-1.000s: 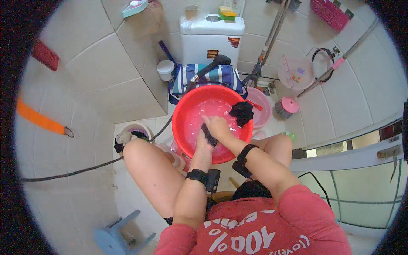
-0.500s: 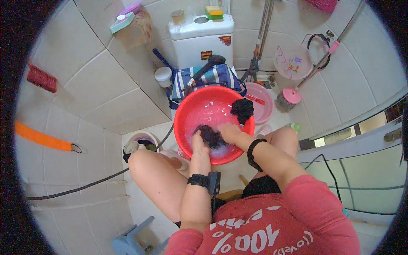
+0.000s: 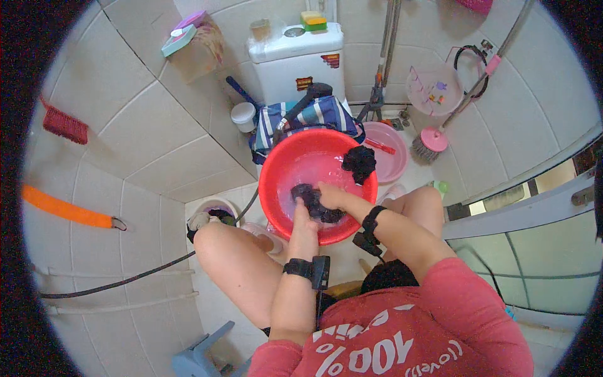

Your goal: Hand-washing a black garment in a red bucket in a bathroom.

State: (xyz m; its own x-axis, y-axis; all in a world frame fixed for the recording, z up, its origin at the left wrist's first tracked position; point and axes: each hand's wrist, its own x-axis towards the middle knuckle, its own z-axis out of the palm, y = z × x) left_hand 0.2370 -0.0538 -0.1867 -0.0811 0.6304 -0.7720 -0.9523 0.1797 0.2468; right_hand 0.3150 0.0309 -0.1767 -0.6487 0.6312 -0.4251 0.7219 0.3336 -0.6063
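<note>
A red basin with soapy water stands between my knees. In it lies a wet, dark piece of cloth, bunched up low near the basin's near side. My left hand is closed on the cloth from the near left. From the right, my right hand grips its upper part, with the fingertips partly hidden in the dark fabric. Another black bunch of cloth hangs over the basin's right rim, apart from both hands.
A pink basin with a red-handled item sits behind on the right. Beyond the red basin are a striped blue cloth, a black shower head and a toilet tank. A small bucket of clothes stands by my left knee.
My right hand has shifted slightly left and turned over the cloth. The bunch has spread down and to the right. My left hand has moved a little right.
</note>
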